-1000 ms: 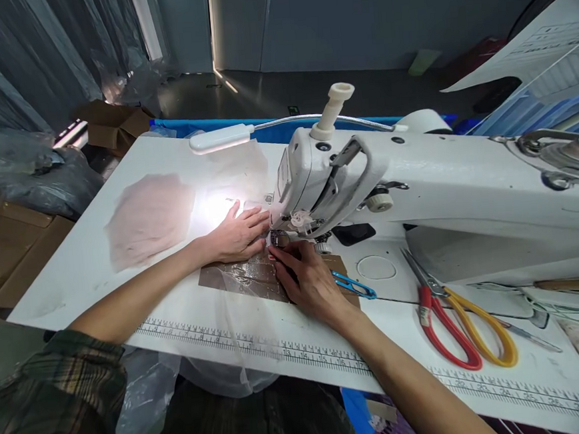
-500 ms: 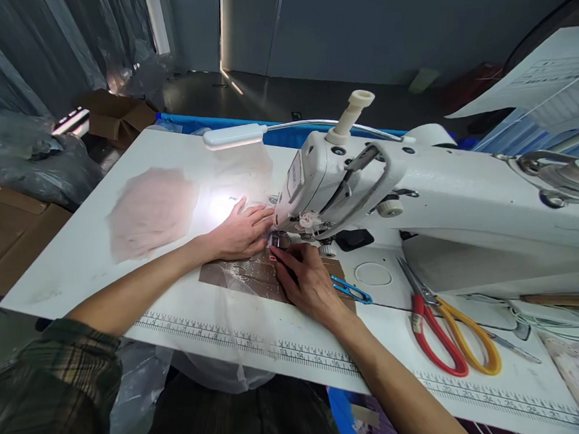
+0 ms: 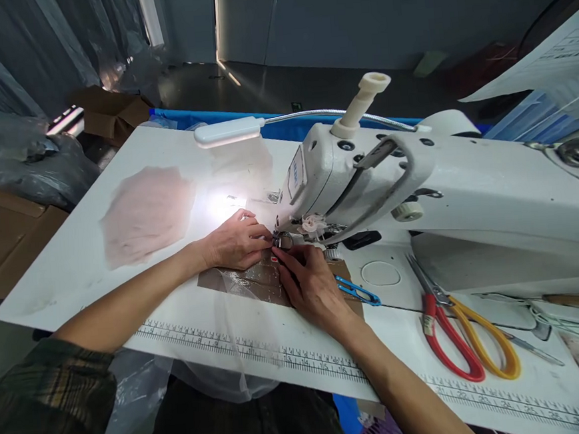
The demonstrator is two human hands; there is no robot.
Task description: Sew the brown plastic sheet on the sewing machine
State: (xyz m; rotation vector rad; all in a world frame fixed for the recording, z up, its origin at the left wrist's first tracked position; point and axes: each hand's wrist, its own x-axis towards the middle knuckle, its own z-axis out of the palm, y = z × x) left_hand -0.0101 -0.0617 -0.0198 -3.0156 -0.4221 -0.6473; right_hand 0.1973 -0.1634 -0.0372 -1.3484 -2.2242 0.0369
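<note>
Under the lamp's glare, my left hand (image 3: 238,241) lies just left of the sewing machine's (image 3: 316,168) presser foot (image 3: 282,241). Its fingers are bent together on the sheer fabric (image 3: 238,324), fingertips close to the foot. My right hand (image 3: 312,282) is at the front right of the foot, thumb and forefinger pinched on the fabric edge; the exact grip is partly hidden. The fabric runs down over a brown plate (image 3: 264,279) and hangs off the table's front edge. Blue thread snips (image 3: 358,290) lie beside my right hand.
Pale pink sheer pieces (image 3: 149,211) lie on the white table at left. A lamp (image 3: 227,132) on a bendable neck hangs over the table. Scissors (image 3: 472,336) with red and yellow handles rest at right. A printed ruler (image 3: 219,343) follows the front edge. Cardboard boxes (image 3: 10,239) stand at left.
My left hand's fingers, stretched out flat before, have drawn in and bent near the presser foot. My right hand stays by the foot. The view has shifted slightly.
</note>
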